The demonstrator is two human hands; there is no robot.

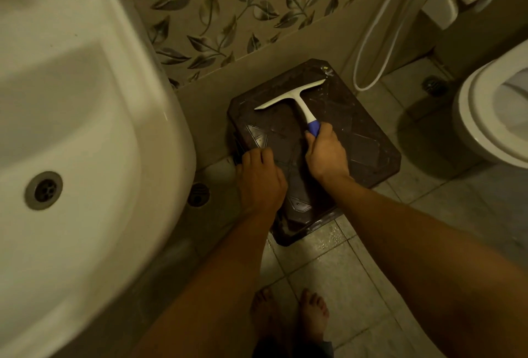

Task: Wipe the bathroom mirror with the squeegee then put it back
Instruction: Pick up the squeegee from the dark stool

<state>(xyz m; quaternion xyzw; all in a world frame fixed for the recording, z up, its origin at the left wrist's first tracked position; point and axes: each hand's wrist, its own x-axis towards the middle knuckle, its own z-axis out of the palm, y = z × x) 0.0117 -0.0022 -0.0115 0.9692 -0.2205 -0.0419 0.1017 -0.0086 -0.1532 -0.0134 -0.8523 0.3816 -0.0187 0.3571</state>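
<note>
Squeegee point(298, 102): I count one, with a white blade and stem and a blue handle. It is over the top of the stool, blade toward the far edge and handle toward me. I cannot tell whether it rests on the top or sits just above it.
Right grip point(325, 154): closed, fingers and thumb wrapped round the blue handle, over the middle of the stool.
Left grip point(261, 180): on the stool's left edge, fingers bent down over it, tips hidden.
Stool point(365, 140): one, dark brown, scuffed, with cut corners. It stands on the floor against the wall, between the sink and the toilet.
Sink point(85, 86): one, white, at left, with one drain.
Toilet point(480, 134): one, white, at right, partly cut off.
Hose point(380, 29): one, white, looping down the wall past the stool's far right corner.
Floor drains point(198, 194): two, one just beside the stool's left edge and one near the toilet.
Feet point(314, 309): two, bare, on the floor tiles.
Writing: I see one small sticker point(325, 70) on the stool's far corner, too small to read.
</note>
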